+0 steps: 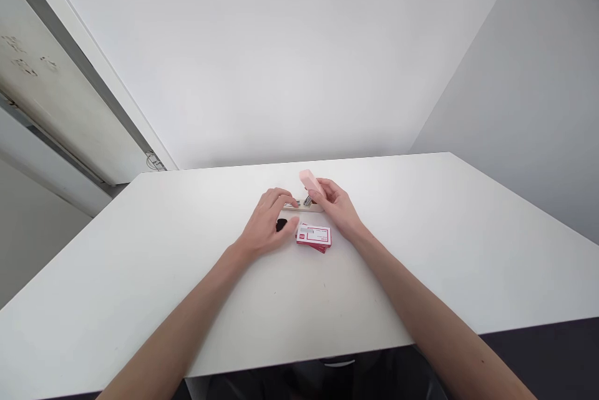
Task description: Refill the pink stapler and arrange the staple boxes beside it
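Observation:
A pink stapler (311,180) lies on the white table with its top raised and its pale base (304,208) flat. My right hand (339,205) is closed around the raised top near the hinge end. Metal parts show between top and base. Over the left end of the base, my left hand (269,219) has its fingertips at the metal tray, while its thumb stretches apart from the fingers. Just right of that thumb, small white-and-red boxes (317,235) lie in a slightly skewed stack. A black object (281,224) shows partly beneath my left hand; its kind is unclear.
The white table (412,200) narrows toward a white wall (290,63) behind it. A grey wall (528,94) stands to the right. White frame pieces and panels are at the left, beyond the table's edge. The table's front edge is close to my body.

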Demonstrator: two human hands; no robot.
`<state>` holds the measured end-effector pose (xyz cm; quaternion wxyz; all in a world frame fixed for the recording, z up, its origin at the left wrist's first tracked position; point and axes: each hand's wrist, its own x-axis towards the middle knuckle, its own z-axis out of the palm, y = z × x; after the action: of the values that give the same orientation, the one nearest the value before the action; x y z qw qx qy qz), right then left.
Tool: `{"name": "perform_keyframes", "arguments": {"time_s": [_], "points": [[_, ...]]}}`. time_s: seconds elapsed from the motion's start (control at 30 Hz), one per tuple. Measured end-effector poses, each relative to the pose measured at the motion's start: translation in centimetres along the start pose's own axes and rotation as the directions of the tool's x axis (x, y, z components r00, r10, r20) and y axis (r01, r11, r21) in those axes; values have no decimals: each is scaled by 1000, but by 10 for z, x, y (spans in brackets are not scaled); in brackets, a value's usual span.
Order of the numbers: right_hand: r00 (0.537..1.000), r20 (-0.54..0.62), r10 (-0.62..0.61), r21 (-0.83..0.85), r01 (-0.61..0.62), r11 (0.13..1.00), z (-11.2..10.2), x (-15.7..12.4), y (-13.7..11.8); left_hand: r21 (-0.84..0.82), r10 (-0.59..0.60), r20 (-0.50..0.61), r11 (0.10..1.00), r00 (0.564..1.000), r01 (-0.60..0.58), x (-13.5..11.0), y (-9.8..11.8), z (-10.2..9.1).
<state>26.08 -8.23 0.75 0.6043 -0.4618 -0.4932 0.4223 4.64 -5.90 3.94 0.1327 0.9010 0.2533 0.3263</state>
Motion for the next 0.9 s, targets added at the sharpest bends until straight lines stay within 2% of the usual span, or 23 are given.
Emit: {"name": "perform_keyframes", "arguments": {"time_s": [0.13, 0.27, 0.33, 0.47, 0.53, 0.6, 0.63, 0.7, 0.77, 0.9], "points": [[1000, -5, 10, -21, -11, 1000, 1, -2, -6, -16, 133, 178, 991, 975, -132, 1, 12, 7], [1000, -7, 21, -55, -21, 998, 1, -3, -9, 12, 122, 329, 991, 937, -133, 1, 15, 14], [1000, -8, 19, -66, -19, 998, 1, -2, -8, 1, 106, 346, 994, 932, -113, 0, 14, 15], [1000, -9, 22, -72, -22, 997, 0, -2, -6, -44, 82, 310, 996, 947, -72, 0, 11, 14], [1000, -3, 28, -62, -28, 998, 0, -1, -6, -55, 2, 243, 998, 970, 12, 0, 7, 13], [1000, 6, 25, -47, -25, 999, 0, -1, -5, -65, -131, 99, 988, 987, 137, 2, 2, 11], [1000, 10, 23, -44, -23, 999, 0, -1, -5, -79, -201, 5, 976, 980, 201, 3, -2, 10], [1000, 8, 22, -47, -22, 999, 0, -2, -5, -117, -318, -182, 947, 931, 300, 5, -11, 6], [1000, 6, 29, -61, -29, 998, 0, -3, -4, -144, -397, -316, 918, 862, 370, 6, -22, 0], [999, 4, 40, -86, -39, 996, -1, -4, -4, -150, -518, -461, 846, 721, 512, 4, -48, -13]]}}
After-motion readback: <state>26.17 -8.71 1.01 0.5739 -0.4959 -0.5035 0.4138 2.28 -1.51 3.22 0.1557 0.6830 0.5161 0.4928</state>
